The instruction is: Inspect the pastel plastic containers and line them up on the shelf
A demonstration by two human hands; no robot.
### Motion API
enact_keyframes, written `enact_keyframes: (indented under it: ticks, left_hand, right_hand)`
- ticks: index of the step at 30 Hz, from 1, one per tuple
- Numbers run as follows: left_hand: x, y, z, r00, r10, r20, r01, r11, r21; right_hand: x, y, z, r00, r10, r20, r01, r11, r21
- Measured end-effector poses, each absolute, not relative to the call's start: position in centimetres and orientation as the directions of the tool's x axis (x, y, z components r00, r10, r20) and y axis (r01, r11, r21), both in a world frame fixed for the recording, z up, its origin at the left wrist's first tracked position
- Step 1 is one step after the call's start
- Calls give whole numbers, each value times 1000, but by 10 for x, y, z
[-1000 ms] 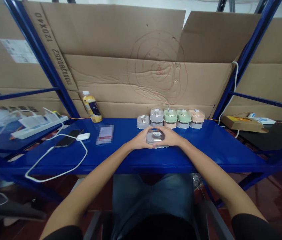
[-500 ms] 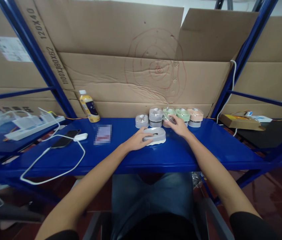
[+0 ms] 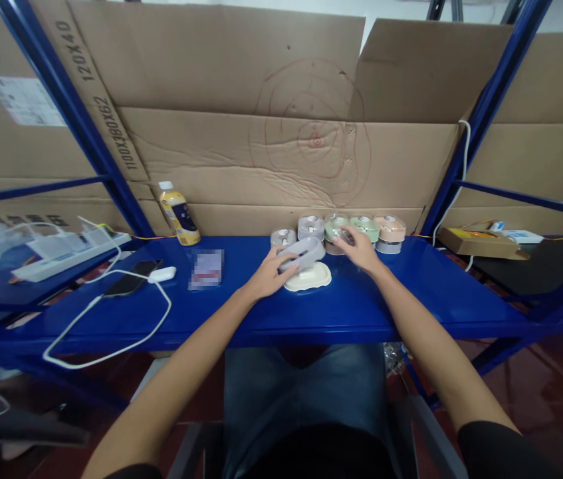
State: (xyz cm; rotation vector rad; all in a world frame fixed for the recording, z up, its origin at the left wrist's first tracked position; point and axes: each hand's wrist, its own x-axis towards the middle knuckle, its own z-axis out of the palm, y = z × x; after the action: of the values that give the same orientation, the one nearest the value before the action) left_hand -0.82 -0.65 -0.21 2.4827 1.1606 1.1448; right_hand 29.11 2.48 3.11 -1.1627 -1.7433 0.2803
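Note:
My left hand [image 3: 272, 273] grips a translucent grey oval cover [image 3: 306, 253], tilted and raised over a cream oval base [image 3: 311, 277] on the blue table. My right hand [image 3: 354, 247] is closed at the front of a green round container [image 3: 336, 226]; whatever its fingers hold there is too small to make out. Beside that container stand a grey one [image 3: 311, 227], a second green one [image 3: 365, 228] and a peach one [image 3: 391, 230]. A lower grey container [image 3: 282, 237] sits at the left end of the row.
A yellow bottle [image 3: 179, 214] and a blurred card [image 3: 206, 269] are at the left. A phone [image 3: 131, 278] lies with a white cable and a white power strip [image 3: 72, 256]. An open cardboard box [image 3: 483, 244] is at the right, and cardboard backs the blue table [image 3: 435, 293].
The grey cover has come up off the cream base in my left hand and tilted, uncovering the base. My right hand has shifted slightly at the green container.

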Motion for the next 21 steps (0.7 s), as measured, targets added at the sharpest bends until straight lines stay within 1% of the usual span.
enact_keyframes:
  ticks: [2, 4, 7, 9, 11, 13, 16, 21]
  left_hand:
    - [-4, -12, -4, 500, 694, 519, 568, -715, 409]
    - [0, -13, -8, 542, 686, 485, 551, -726, 411]
    - [3, -8, -15, 492, 729, 477, 542, -685, 487]
    - [4, -4, -19, 439, 764, 473, 531, -645, 549]
    - [6, -2, -21, 426, 781, 456, 513, -624, 589]
    - [9, -3, -20, 441, 779, 445, 498, -625, 601]
    - [13, -5, -20, 454, 771, 447, 490, -635, 597]
    - [15, -4, -23, 465, 749, 472, 498, -662, 561]
  right_hand:
    - [288, 22, 31, -161, 778, 607, 552, 581, -598]
    - [285, 20, 29, -290, 745, 601, 522, 650, -553]
    - [277, 16, 26, -461, 692, 555, 493, 720, -489]
    - [270, 15, 24, -538, 660, 524, 474, 751, -460]
    - [264, 14, 22, -583, 633, 510, 450, 774, -446]
    - [258, 14, 21, -606, 617, 503, 434, 786, -440]
    - [253, 14, 21, -618, 615, 489, 437, 786, -437]
    - [254, 15, 22, -626, 653, 427, 488, 754, -439]
